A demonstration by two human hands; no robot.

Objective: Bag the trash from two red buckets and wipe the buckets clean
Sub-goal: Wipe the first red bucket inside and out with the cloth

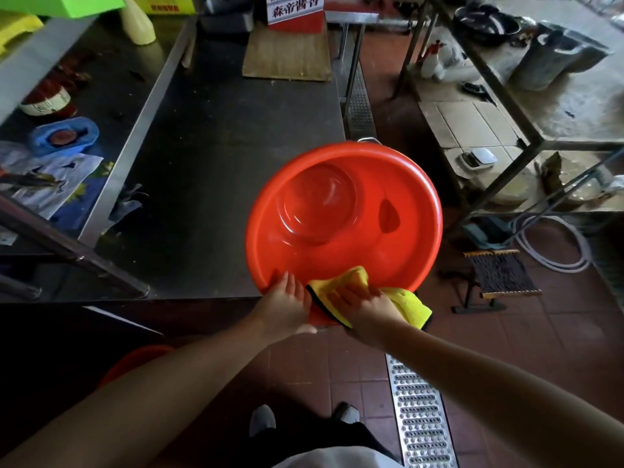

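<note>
— At the near corner of a dark steel surface [209, 163], what are the two hands doing?

— Both arms reach forward from the bottom of the frame. The left hand [287, 304] lies on the near rim of a red bucket [344, 217], fingers over the edge and thumb beneath, holding it. The right hand [368, 307] presses a yellow cloth [410, 304] against the same rim, fingers spread flat on the fabric.

— And how does the bucket sit?

— Tilted toward the camera, its mouth open to view, the round bottom visible inside. It overhangs the surface's corner, above a red tiled floor [540, 332]. The two hands sit side by side at its nearest edge, almost touching.

— Anything else nearby?

— Part of a second red bucket [135, 361] shows low at left, beside the left forearm. A metal drain grate [418, 413] runs along the floor at right, and a small woven stool [499, 276] stands beyond the bucket.
</note>
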